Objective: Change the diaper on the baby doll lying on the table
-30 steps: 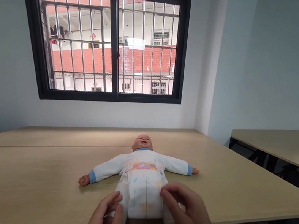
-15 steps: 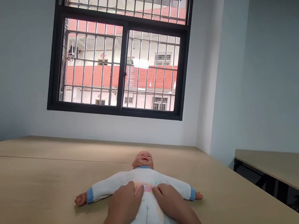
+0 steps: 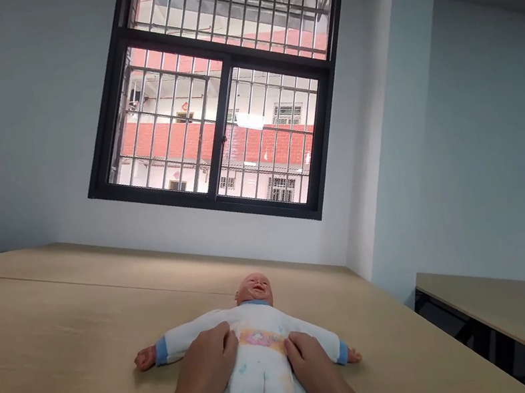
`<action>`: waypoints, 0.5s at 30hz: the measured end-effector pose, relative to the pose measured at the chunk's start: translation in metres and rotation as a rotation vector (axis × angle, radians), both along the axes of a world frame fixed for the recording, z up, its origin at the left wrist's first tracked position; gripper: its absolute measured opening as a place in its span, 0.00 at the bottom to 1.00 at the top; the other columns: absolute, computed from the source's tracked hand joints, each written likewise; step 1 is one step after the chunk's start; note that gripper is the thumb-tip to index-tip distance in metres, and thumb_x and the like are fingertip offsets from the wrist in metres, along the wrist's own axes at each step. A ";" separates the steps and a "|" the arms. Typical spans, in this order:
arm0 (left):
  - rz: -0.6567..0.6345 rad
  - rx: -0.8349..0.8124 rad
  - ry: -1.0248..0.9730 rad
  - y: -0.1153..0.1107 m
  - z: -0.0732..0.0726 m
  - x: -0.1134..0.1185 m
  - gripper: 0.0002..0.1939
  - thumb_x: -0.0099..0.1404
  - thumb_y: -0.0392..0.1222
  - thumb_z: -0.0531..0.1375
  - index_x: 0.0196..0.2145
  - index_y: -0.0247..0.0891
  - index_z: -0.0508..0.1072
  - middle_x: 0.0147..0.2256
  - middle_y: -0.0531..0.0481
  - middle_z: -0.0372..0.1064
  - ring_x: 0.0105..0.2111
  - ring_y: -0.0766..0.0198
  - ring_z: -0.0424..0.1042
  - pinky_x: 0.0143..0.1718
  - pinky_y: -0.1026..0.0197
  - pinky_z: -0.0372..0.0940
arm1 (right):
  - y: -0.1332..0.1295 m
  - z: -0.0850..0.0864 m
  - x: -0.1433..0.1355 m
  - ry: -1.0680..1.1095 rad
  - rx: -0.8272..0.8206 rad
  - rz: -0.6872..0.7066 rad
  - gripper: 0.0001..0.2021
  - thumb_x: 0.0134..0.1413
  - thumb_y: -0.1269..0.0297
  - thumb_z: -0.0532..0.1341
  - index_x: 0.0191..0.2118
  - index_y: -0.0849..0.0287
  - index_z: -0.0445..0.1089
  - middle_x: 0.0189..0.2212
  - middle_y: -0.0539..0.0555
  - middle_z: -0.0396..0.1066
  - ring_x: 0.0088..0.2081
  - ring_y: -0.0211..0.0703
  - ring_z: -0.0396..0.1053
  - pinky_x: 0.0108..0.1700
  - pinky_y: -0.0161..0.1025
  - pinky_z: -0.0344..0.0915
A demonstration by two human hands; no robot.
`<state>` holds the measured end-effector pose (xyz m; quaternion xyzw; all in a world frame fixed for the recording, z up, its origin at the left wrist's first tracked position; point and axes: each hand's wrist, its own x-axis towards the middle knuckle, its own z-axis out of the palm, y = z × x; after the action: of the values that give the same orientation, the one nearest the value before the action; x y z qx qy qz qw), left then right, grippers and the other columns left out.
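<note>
Both hands pressing flat on a baby doll's diaper

The left hand [image 3: 209,363] and right hand [image 3: 310,364] are lying open-palmed, gripping nothing, on either side of the diaper [image 3: 261,386] on the baby doll [image 3: 258,319], which is lying face-up near the bench [image 3: 54,341] front edge.

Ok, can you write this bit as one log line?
left hand: flat on baby doll | right hand: flat on doll | doll: face-up on wooden table

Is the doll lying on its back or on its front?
On its back: the doll lies face up on the table, arms spread, both hands pressing its waist.
</note>
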<state>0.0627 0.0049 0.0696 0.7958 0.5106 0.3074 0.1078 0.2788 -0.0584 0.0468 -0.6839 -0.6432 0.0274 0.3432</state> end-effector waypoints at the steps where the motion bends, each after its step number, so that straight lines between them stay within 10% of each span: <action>1: -0.024 -0.002 -0.005 -0.001 0.000 0.001 0.19 0.69 0.49 0.47 0.27 0.40 0.69 0.30 0.46 0.76 0.33 0.55 0.73 0.32 0.58 0.52 | 0.002 -0.003 0.000 0.023 0.011 0.005 0.16 0.63 0.62 0.46 0.24 0.57 0.53 0.24 0.53 0.67 0.29 0.43 0.60 0.32 0.39 0.48; 15: 0.042 -0.093 -0.034 0.014 -0.037 -0.013 0.18 0.69 0.38 0.45 0.27 0.39 0.69 0.33 0.44 0.77 0.34 0.58 0.74 0.32 0.60 0.54 | -0.028 -0.031 0.042 -0.185 -0.240 -0.309 0.15 0.62 0.65 0.45 0.29 0.57 0.64 0.35 0.61 0.75 0.38 0.51 0.71 0.35 0.40 0.55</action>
<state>0.0499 0.0193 0.0322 0.7736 0.5389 0.2991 0.1471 0.3207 -0.0860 0.0159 -0.8098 -0.5517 -0.0121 0.1991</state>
